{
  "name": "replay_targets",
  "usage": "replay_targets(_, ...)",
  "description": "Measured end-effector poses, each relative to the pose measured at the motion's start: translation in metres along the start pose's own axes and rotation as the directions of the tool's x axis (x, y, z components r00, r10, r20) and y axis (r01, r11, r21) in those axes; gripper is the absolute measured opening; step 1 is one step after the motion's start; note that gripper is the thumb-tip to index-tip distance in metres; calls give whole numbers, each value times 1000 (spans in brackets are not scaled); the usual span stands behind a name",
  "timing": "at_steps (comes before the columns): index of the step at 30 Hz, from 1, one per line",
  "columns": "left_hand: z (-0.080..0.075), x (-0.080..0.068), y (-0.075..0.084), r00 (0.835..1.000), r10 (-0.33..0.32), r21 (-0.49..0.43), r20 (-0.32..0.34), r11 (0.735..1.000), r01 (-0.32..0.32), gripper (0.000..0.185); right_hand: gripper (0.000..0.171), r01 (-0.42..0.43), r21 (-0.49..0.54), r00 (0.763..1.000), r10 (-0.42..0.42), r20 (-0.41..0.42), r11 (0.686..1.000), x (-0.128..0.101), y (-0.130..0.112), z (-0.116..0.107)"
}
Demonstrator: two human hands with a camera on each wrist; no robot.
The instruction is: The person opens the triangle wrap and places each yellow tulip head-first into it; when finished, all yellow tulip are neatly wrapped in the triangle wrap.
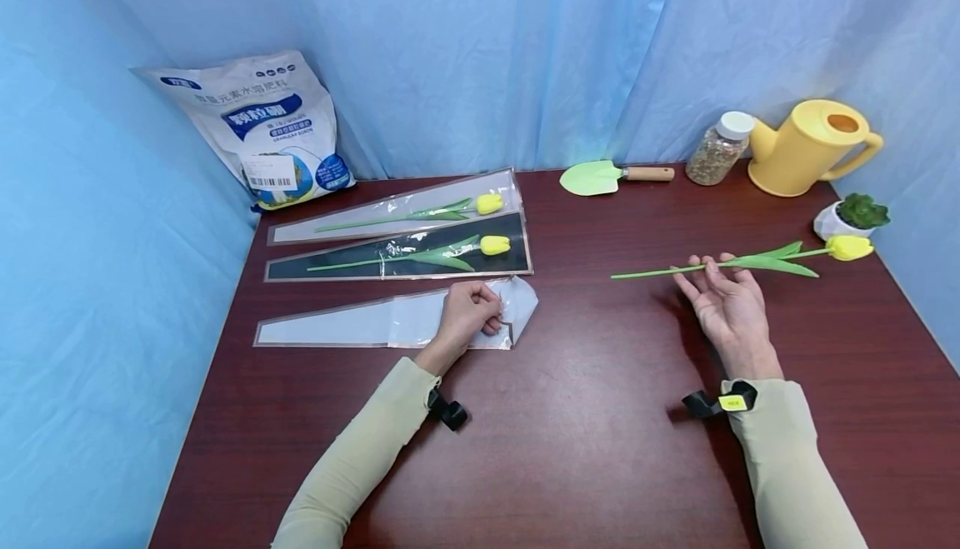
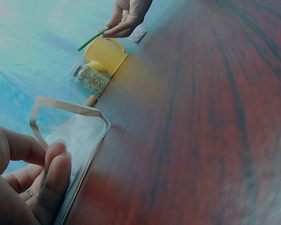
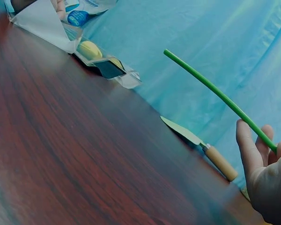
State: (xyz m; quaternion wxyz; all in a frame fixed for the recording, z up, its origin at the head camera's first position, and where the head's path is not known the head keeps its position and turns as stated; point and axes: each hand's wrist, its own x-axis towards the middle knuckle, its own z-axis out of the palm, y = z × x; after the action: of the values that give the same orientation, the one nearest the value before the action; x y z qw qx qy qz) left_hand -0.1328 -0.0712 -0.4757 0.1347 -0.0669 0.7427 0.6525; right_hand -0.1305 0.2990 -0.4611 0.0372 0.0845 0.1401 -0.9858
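Observation:
My left hand [image 1: 468,316] pinches the wide mouth of a white flower sleeve [image 1: 330,328], whose clear film stands lifted at that end. In the left wrist view the sleeve's gold-edged opening [image 2: 68,107] gapes above the fingertips. Off to the right, my right hand [image 1: 723,307] holds a yellow tulip [image 1: 850,247] by its green stem, raised over the table with the bloom to the right and the bare stem end pointing left. Behind the white sleeve lie a black sleeve [image 1: 352,267] and a pale sleeve [image 1: 300,232], each with a yellow tulip inside.
Along the back edge stand a fertilizer bag [image 1: 255,132], a green trowel [image 1: 592,178] with a wooden handle, a lidded jar of granules [image 1: 716,153] and a yellow watering can [image 1: 806,153]. A small potted succulent [image 1: 862,212] sits at the right, close behind the tulip's bloom.

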Motion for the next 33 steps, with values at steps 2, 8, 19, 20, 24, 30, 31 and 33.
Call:
replay_targets(2, 0, 0, 0, 1000, -2, 1, -2, 1000, 2, 7, 18, 6, -4, 1000, -6, 6, 1000, 0, 3, 1)
replay_targets(8, -1, -1, 1, 1000, -11, 10, -7, 1000, 11, 7, 18, 20, -19, 1000, -20, 15, 1000, -2, 14, 6)
replay_targets(19, -1, -1, 1, 1000, -19, 1, -10, 1000, 19, 7, 17, 26, -75, 1000, -25, 13, 997, 0, 43, 16)
replay_targets(20, -1, -1, 1, 1000, -18, 2, -10, 1000, 18, 6, 17, 26, -86, 1000, -25, 8, 996, 0, 46, 16)
replay_targets(24, -1, 0, 0, 1000, -12, -2, -7, 1000, 12, 6, 17, 24, -111, 1000, -26, -15, 994, 2, 57, 19)
replay_targets(30, 0, 0, 0, 1000, -12, -6, -8, 1000, 12, 6, 16, 37, -145, 998, -42, -37, 989, 5, 73, 23)
replay_targets(31, 0, 0, 0, 1000, -12, -6, -8, 1000, 12, 6, 16, 39, -149, 998, -45, -33, 988, 6, 75, 24)
replay_targets(33, 0, 0, 0, 1000, -13, -8, -7, 1000, 13, 6, 16, 42, -151, 998, -47, -31, 988, 6, 80, 25)
